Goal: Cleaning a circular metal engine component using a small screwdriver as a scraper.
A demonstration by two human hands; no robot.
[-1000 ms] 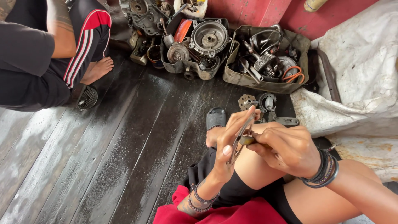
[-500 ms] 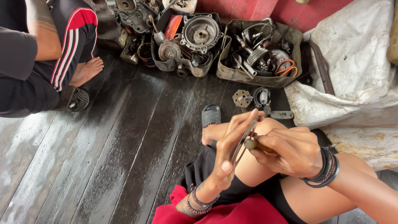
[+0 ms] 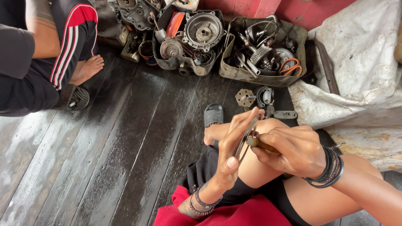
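Other person: someone sits at the floor's far left edge in dark shorts with red and white stripes (image 3: 71, 46), one bare foot (image 3: 86, 69) flat on the boards.
Finned part: a dark ribbed metal piece (image 3: 75, 98) lies just beside that foot, touching the leg as far as I can tell.
Floor: dark, wet-looking wooden planks (image 3: 125, 146) run from the near left corner up toward the far edge.
Left tray: a grimy tray (image 3: 176, 63) at the far edge holds a round engine cover (image 3: 203, 31), a small sprocket (image 3: 171, 48) and an orange piece.
Right tray: a second tray (image 3: 238, 73) just beside it holds gears, springs and an orange ring (image 3: 291, 67).
Loose parts: a toothed disc (image 3: 245, 97) and a small housing (image 3: 264, 96) sit on the floor between the right tray and my knee.
Sandal: a grey sandal (image 3: 213, 114) is on my foot, near those parts.
Left hand: my left hand (image 3: 234, 146) grips a thin curved metal ring (image 3: 246, 136) edge-on, fingers wrapped over its top, thumb along the near side.
Right hand: my right hand (image 3: 293, 150) is closed on a tool with a brownish handle (image 3: 261, 144); its tip meets the ring. Black bands circle that wrist.
Ring place: held above my raised knee, well clear of the floor.
Sheet: a stained white sheet (image 3: 360, 71) covers the floor's right edge.
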